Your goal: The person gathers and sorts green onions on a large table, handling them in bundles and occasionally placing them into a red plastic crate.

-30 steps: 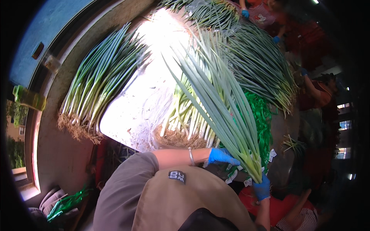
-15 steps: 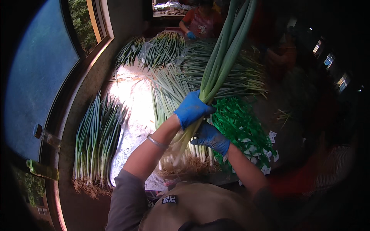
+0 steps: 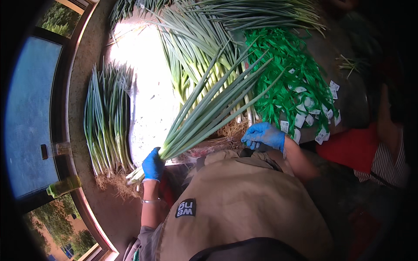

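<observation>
My blue-gloved left hand (image 3: 153, 165) is wrapped round the pale lower stems of a bunch of green onions (image 3: 213, 113). The white stem ends stick out past the hand at lower left, and the leaves fan up to the right. In front of my chest is my blue-gloved right hand (image 3: 265, 135), apart from the bunch, its fingers curled together; whatever they may hold is hidden. Just beyond it lies a heap of green mesh strips (image 3: 283, 69) with white tags (image 3: 300, 120). Loose green onions (image 3: 191, 74) with roots toward me lie behind the held bunch.
Another stack of green onions (image 3: 106, 117) stands at the left, roots near me. More onions (image 3: 270, 11) lie across the far side. A bottle (image 3: 63, 186) is by the window on the left. Red cloth (image 3: 348, 150) shows at the right.
The held bunch has swung from upright before me to a slant at lower left, in my left hand. My right hand has come away from it toward my chest. The view has tilted down.
</observation>
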### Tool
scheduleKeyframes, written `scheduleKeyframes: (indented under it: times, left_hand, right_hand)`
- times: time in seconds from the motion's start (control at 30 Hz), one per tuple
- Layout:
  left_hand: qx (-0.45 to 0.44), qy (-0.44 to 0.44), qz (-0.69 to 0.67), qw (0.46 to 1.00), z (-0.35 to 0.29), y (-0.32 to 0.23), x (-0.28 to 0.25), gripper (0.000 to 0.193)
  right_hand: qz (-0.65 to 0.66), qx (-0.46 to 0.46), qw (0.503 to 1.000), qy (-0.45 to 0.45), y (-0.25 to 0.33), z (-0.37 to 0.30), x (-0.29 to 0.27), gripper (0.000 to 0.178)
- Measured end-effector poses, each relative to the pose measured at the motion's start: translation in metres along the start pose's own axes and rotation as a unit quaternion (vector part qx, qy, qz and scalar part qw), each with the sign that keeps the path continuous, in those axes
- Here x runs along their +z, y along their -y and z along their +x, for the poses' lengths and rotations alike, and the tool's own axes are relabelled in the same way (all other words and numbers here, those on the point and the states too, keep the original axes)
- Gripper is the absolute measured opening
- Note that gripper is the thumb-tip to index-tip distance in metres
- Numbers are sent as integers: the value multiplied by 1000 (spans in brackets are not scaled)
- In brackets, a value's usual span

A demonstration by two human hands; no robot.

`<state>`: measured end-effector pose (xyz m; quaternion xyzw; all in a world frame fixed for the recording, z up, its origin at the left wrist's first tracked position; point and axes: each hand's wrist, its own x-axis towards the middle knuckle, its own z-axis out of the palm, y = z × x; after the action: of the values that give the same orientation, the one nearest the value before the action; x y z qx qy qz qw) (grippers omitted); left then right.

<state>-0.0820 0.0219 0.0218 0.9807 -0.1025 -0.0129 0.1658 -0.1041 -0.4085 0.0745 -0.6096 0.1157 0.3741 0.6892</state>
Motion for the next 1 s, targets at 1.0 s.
scheduleKeyframes:
  times: [1.0]
  left_hand:
    - [-60, 21, -54, 996, 2, -22, 32, 26]
  right_hand:
    - [-624, -174, 743, -169, 107, 67, -123, 27]
